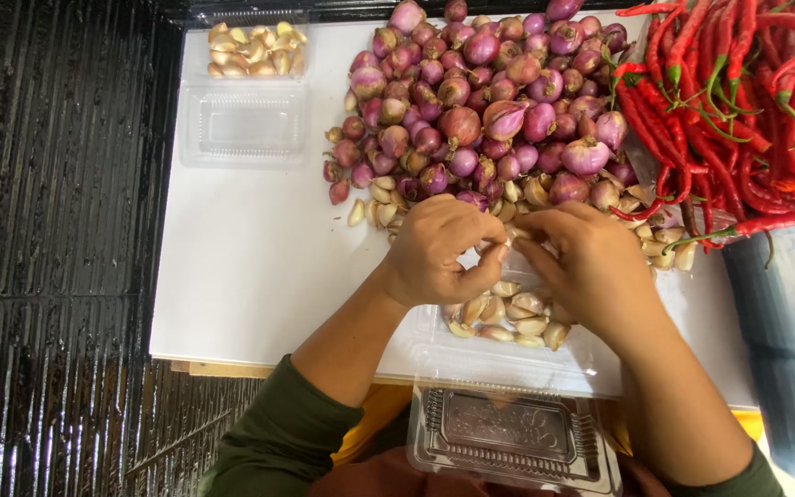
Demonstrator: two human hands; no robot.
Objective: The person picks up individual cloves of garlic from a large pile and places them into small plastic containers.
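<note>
**Two hands over a tray of garlic cloves**

At 11 o'clock on the white tabletop sits a clear hinged container, its far half holding peeled garlic cloves and its near half bare. Toward 12 o'clock lies a big heap of purple shallots, with loose garlic cloves along its near edge.

At the centre, the left hand is curled, thumb and fingers pinching something small at the point where both hands meet; what exactly it is cannot be told. Just beside it, the right hand has its fingers bent toward the same spot, touching the left fingertips. Directly under the 2 hands, a clear plastic tray holds a cluster of garlic cloves. Its open lid lies at 6 o'clock.

At 2 o'clock, red chillies are piled with green stems.
</note>
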